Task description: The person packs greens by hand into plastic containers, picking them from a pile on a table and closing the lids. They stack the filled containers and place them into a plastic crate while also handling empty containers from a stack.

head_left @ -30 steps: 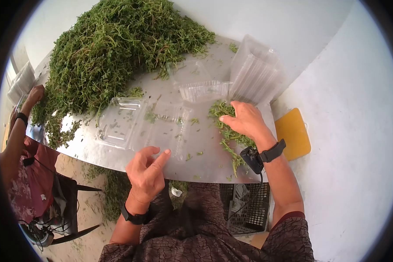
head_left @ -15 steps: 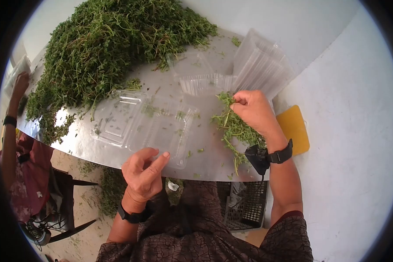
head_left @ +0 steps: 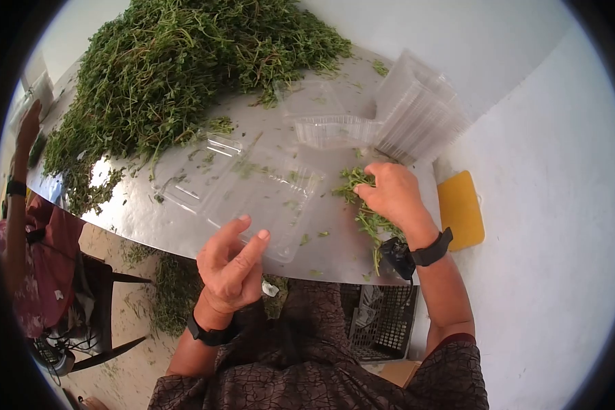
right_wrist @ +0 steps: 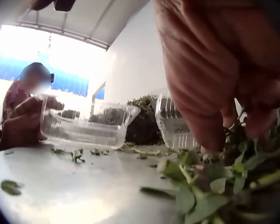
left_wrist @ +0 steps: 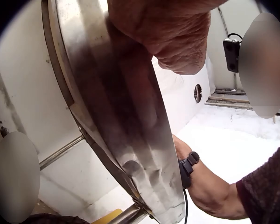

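My right hand [head_left: 394, 195] is over a small heap of leafy green sprigs [head_left: 372, 222] near the table's right front. Its thumb and fingers pinch stems at the heap's far end; in the right wrist view the fingertips reach down among the leaves [right_wrist: 196, 196]. My left hand [head_left: 231, 263] is at the front edge, fingers loosely bent and holding nothing. Beside it lies an opened clear plastic clamshell box [head_left: 283, 256], its lid folded out to the left. A few leaf scraps show at the box. The right wrist view shows the clear box wall [right_wrist: 84, 135] from the side.
A large pile of greens [head_left: 184, 75] covers the back left of the metal table [head_left: 150, 212]. Stacked clear boxes [head_left: 420, 113] lean at the back right, with another opened box [head_left: 335, 130] beside them. Another person's arm [head_left: 20, 150] is at far left. A black crate [head_left: 383, 324] stands below.
The right hand pinched and lifted some sprigs half a second ago, and is now lower over the heap with thumb and forefinger farther apart. The left hand stays by the box. The view has shifted slightly.
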